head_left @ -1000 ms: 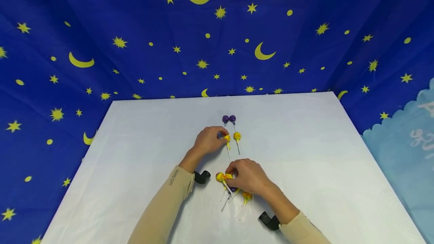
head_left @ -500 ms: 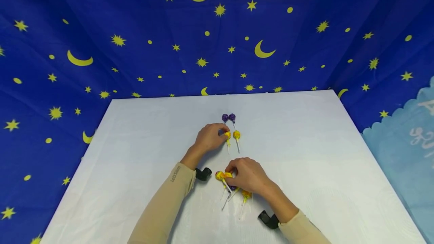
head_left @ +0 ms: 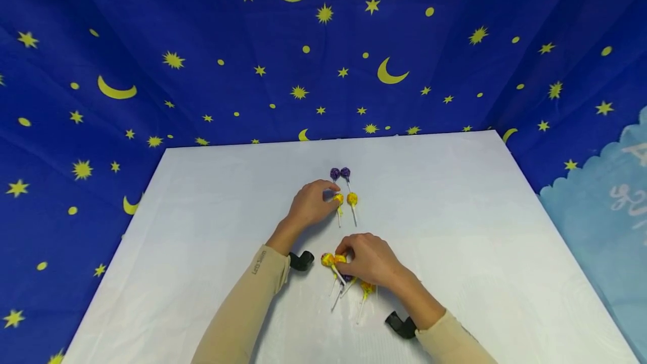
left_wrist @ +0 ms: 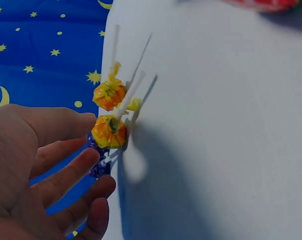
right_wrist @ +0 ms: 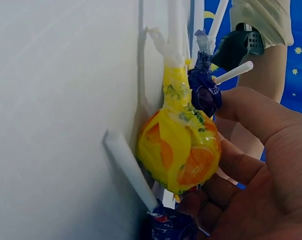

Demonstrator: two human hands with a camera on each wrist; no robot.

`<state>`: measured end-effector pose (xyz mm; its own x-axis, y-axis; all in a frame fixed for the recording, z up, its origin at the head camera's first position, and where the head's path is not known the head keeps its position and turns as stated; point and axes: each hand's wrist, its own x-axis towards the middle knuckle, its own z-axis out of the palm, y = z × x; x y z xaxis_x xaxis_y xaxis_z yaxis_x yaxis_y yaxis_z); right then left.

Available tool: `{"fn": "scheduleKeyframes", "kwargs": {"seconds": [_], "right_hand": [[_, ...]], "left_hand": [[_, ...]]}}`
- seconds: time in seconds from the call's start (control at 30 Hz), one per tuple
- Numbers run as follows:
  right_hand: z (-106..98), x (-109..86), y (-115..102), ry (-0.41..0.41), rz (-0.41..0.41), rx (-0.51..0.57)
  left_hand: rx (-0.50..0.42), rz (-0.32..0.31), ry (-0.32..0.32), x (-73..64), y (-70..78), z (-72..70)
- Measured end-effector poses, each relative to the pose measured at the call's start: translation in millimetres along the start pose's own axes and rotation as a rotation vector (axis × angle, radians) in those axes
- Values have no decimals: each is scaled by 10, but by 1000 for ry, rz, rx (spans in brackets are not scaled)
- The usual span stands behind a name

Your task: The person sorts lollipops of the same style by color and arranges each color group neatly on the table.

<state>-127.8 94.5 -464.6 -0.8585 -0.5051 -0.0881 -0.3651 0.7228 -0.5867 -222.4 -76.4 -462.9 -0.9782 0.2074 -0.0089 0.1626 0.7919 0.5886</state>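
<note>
My left hand (head_left: 312, 205) is at a yellow lollipop (head_left: 338, 199) on the white table, its thumb and index finger at opposite sides of the candy head. Beside that lies a second yellow lollipop (head_left: 352, 199), and two purple lollipops (head_left: 345, 172) lie just beyond. Nearer the front, my right hand (head_left: 371, 260) pinches a yellow lollipop (head_left: 340, 259) in a loose pile. Another yellow lollipop (head_left: 327, 259) touches it on the left. In the right wrist view, a yellow lollipop (right_wrist: 178, 150) and dark purple lollipops (right_wrist: 205, 95) crowd the fingers; some are partly hidden.
Black wrist-camera pieces (head_left: 301, 261) stick out by both forearms. Blue cloth (head_left: 227, 32) with yellow moons and stars stands behind the table (head_left: 212, 201). A red object (left_wrist: 261, 4), cut off and blurred, shows at the top of the left wrist view.
The head view has shifted slightly. Both hands stay at the same lollipops, and the lollipops keep their places on the table.
</note>
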Motion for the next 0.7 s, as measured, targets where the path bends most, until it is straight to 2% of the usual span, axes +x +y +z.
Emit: {"fn": "scheduleKeyframes", "kwargs": {"seconds": [0.2, 0.47, 0.7], "right_hand": [[3, 21, -29, -13, -7, 11], [-4, 17, -24, -13, -10, 11], [4, 4, -10, -13, -8, 24]], "left_hand": [[-39, 22, 30, -112, -3, -56], [-36, 50, -18, -324, -21, -108], [-134, 29, -72, -560, -96, -92]]}}
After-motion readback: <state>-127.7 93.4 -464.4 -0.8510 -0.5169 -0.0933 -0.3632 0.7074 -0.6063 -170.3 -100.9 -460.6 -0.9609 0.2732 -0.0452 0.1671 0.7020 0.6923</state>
